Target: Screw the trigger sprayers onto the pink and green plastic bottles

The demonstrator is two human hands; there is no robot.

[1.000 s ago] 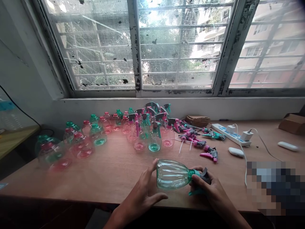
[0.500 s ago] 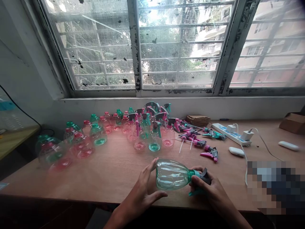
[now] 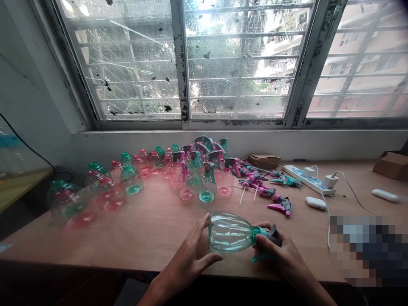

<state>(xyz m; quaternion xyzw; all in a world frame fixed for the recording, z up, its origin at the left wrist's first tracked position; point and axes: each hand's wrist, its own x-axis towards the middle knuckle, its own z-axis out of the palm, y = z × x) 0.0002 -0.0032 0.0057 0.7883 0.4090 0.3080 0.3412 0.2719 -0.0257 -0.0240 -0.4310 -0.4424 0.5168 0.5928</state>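
Here, my right hand has its fingers wrapped round the spray head; my left hand is spread, fingertips by the base of the bottle, which is held sideways at lower centre of the frame. It's likely light, slick and a bit squeezable, so I'd favour the stiffer neck. It's clear, pale green, glinting, darker at the neck.

Spray head partly hidden by right hand; box cut off; pixelated patch, perhaps something dark.

Open tabletop before crowded bottles
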